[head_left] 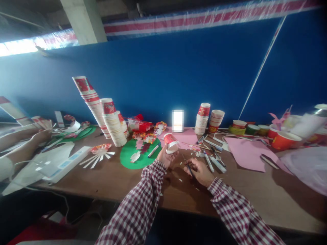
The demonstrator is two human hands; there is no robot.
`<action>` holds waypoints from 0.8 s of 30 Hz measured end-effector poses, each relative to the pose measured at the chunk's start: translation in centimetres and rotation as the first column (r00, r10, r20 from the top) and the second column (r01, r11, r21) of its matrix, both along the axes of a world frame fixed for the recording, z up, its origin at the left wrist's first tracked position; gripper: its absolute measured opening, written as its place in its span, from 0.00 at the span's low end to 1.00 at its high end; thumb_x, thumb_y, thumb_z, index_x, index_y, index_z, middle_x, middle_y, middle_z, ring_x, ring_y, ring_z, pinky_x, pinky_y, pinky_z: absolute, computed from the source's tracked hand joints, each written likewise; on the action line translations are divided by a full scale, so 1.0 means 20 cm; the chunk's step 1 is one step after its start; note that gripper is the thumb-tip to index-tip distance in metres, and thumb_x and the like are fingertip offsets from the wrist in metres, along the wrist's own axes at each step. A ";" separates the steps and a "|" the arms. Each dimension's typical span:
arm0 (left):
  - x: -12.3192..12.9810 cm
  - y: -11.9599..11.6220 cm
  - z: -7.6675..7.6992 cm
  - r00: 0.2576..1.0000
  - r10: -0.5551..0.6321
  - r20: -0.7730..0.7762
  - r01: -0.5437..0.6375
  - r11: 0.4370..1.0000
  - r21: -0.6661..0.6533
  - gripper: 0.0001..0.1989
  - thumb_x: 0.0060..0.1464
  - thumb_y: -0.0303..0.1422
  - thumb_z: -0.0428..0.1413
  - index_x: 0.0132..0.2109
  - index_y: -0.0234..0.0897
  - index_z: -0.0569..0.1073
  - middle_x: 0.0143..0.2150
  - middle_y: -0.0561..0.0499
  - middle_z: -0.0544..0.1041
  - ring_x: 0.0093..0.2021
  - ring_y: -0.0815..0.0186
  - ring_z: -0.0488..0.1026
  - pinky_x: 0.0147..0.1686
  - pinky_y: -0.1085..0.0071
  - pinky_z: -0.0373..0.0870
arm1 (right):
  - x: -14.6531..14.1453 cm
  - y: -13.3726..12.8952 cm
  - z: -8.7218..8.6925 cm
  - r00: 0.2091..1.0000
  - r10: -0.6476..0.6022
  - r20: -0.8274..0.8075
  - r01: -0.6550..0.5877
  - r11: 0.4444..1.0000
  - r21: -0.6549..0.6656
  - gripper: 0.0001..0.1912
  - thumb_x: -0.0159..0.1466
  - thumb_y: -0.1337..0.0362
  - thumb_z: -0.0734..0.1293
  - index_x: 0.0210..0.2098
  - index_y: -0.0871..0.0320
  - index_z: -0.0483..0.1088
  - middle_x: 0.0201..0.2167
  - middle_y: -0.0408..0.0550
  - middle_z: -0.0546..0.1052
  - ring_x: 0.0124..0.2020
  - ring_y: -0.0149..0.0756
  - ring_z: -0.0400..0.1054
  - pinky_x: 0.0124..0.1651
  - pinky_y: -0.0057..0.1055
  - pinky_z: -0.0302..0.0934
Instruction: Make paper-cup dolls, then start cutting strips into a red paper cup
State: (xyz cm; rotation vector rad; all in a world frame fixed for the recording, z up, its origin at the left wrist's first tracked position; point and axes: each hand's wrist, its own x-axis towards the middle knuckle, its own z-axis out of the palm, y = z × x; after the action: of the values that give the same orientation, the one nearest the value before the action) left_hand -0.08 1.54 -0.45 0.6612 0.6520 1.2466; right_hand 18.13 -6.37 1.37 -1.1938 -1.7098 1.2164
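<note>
My left hand (165,156) is closed round a red and white paper cup (170,141), tilted, with a strip of its wall seemingly cut and bent near the rim. To its right, my right hand (200,172) grips dark scissors (188,164), blades pointing up toward the cup but apart from it. Small white paper scraps (181,180) lie on the brown table (176,195) below my hands. Left of the cup is a green paper round (127,160) bearing paper cut-outs (135,156) and a marker (154,149).
Tall paper-cup stacks (112,126) stand at back left, shorter stacks (203,119) at back right. Markers (208,161) and pink sheets (245,153) lie to the right. A cut cup fan (99,151) and power strip (66,165) are left, near another person's hands (41,136).
</note>
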 end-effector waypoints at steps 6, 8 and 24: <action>0.02 0.00 0.00 0.999 -0.001 0.042 0.006 0.992 -0.128 0.26 0.52 0.49 0.51 0.46 0.29 0.69 0.36 0.40 0.74 0.33 0.63 0.72 0.33 0.67 0.72 | -0.01 -0.01 0.02 1.000 0.021 0.004 -0.021 1.000 0.022 0.14 0.53 0.59 0.69 0.35 0.59 0.67 0.21 0.41 0.71 0.20 0.29 0.63 0.23 0.26 0.57; 0.02 -0.02 0.02 1.000 0.013 0.026 -0.010 0.993 -0.117 0.26 0.52 0.48 0.51 0.47 0.28 0.68 0.37 0.39 0.75 0.34 0.61 0.73 0.33 0.66 0.72 | -0.01 -0.01 0.02 1.000 0.029 -0.001 -0.029 0.999 0.023 0.13 0.53 0.59 0.69 0.35 0.59 0.67 0.21 0.41 0.71 0.20 0.29 0.63 0.24 0.26 0.57; 0.10 -0.11 0.05 0.997 -0.001 0.079 0.007 0.997 -0.076 0.12 0.55 0.34 0.53 0.44 0.29 0.69 0.38 0.40 0.76 0.37 0.62 0.75 0.37 0.67 0.72 | 0.00 0.01 -0.01 0.997 0.014 -0.078 -0.014 1.000 0.003 0.12 0.54 0.58 0.67 0.34 0.59 0.65 0.25 0.43 0.71 0.23 0.30 0.64 0.24 0.26 0.58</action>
State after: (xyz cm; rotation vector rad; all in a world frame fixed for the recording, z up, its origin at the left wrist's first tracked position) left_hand 1.91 -0.68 0.57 0.5467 0.6291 1.2315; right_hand 18.16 -6.16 1.17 -1.1200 -1.6645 1.2523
